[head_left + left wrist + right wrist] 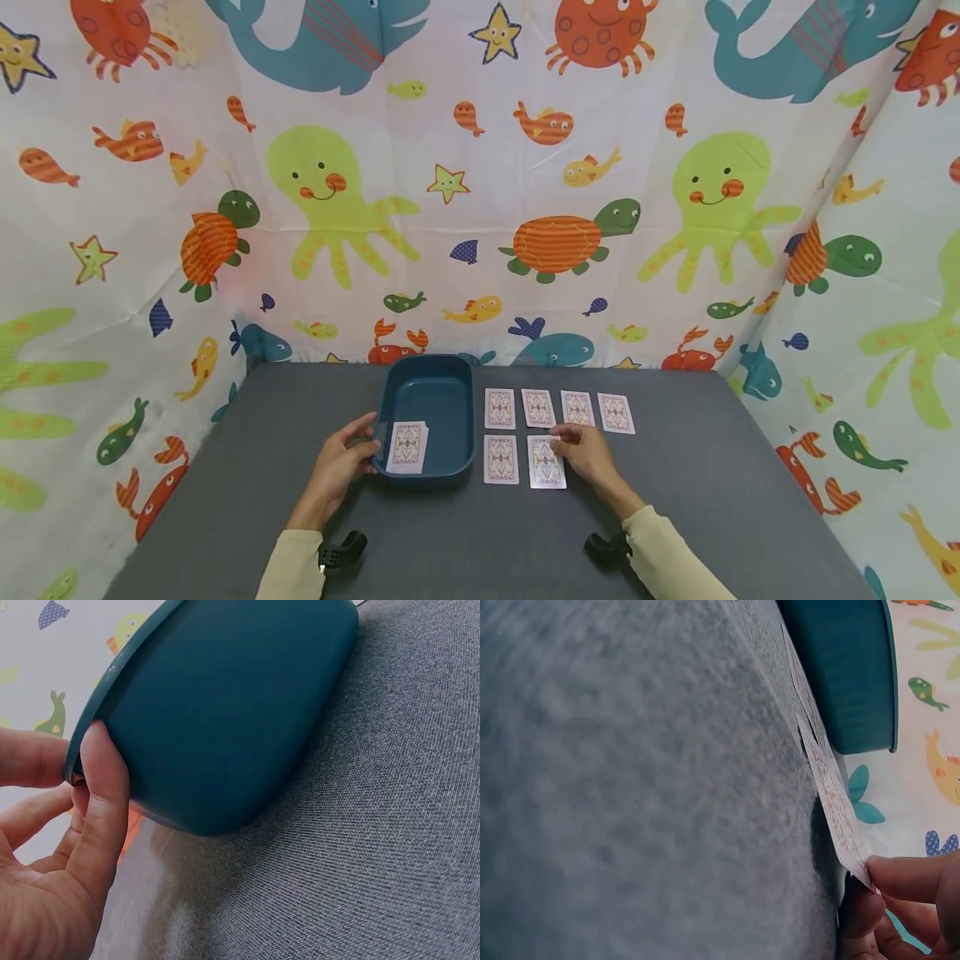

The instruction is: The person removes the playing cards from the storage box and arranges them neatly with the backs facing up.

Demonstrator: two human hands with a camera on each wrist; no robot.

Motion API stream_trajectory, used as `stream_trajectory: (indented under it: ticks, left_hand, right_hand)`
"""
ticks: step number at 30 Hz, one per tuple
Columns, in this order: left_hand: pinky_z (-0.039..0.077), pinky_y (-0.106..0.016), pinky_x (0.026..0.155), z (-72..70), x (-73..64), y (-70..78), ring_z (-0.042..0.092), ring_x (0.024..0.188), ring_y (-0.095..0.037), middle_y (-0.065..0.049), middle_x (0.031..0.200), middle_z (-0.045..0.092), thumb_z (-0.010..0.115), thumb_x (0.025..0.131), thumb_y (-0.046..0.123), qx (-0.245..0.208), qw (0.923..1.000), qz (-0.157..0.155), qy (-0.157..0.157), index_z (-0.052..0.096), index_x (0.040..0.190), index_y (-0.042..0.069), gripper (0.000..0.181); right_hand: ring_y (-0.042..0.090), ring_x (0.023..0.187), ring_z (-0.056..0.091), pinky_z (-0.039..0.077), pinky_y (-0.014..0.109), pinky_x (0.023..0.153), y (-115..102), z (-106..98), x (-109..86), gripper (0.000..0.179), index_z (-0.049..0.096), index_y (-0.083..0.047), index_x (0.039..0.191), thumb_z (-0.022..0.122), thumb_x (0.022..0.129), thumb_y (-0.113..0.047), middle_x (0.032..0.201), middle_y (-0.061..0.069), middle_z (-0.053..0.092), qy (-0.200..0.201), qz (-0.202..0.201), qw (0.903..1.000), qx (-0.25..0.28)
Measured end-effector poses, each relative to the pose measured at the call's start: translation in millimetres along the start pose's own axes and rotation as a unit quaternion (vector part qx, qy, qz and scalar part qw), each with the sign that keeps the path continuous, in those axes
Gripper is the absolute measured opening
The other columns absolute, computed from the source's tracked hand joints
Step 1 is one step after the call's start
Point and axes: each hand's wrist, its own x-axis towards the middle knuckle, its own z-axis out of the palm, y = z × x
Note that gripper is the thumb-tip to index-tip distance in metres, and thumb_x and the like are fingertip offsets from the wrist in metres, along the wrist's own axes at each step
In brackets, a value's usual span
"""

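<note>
A dark teal tray (450, 417) stands on the grey table, with a small stack of patterned cards (407, 447) lying face down in its near left corner. My left hand (341, 467) pinches the tray's left rim between thumb and fingers, as the left wrist view shows closely. Between the thumb and fingertips of my right hand (588, 457) is the edge of a playing card (547, 463). In the right wrist view that card (832, 799) tilts, its held end raised off the cloth. Directly left of it lies another face-down card (500, 459).
Behind the held card, a row of several face-down cards (538, 408) lies to the right of the tray. The grey tablecloth (480, 550) covers the table. A white curtain (450, 250) printed with sea animals hangs around the back and sides.
</note>
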Motion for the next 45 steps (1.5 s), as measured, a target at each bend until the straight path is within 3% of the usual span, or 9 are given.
stream_trajectory:
  ticks: [25,30,36,45]
  left_hand:
    - [0.054,-0.031,0.067,0.5,-0.2,0.7,0.056,0.094,-0.025,-0.013,0.133,0.043,0.059,0.094,0.008,-0.007,1.0000,-0.002,-0.003,0.047,0.145,0.018,0.054]
    - [0.054,-0.031,0.067,0.9,-0.1,0.7,0.056,0.097,-0.028,-0.013,0.133,0.043,0.059,0.094,0.007,-0.007,1.0000,0.001,-0.003,0.047,0.145,0.018,0.054]
    - [0.054,-0.031,0.067,1.8,0.0,2.2,0.055,0.096,-0.027,-0.013,0.132,0.042,0.059,0.094,0.007,-0.008,1.0000,-0.001,-0.004,0.047,0.145,0.018,0.054]
    - [0.054,-0.031,0.066,0.4,-0.2,2.2,0.056,0.091,-0.025,-0.015,0.134,0.042,0.059,0.094,0.007,-0.012,0.9999,0.003,-0.004,0.046,0.146,0.017,0.054]
  right_hand:
    - [0.012,0.065,0.052,0.041,0.024,0.058,2,-3,3.4,0.015,0.073,-0.006,0.093,0.078,0.080,-0.012,0.077,0.002,0.063,0.010,0.004,0.9995,-0.029]
    - [0.011,0.061,0.052,0.042,0.025,0.053,5,-3,2.9,0.017,0.072,-0.004,0.094,0.078,0.080,-0.011,0.077,0.003,0.064,0.013,0.006,0.9999,-0.009]
    - [0.011,0.051,0.050,0.042,0.025,0.046,7,-6,0.2,0.028,0.067,0.001,0.105,0.076,0.080,-0.007,0.075,0.005,0.064,0.010,0.023,0.9984,0.050]
    - [0.014,0.057,0.058,0.049,0.026,0.051,-4,-18,-2.9,0.030,0.066,0.002,0.109,0.075,0.083,-0.011,0.085,0.010,0.066,0.021,0.029,0.9968,0.071]
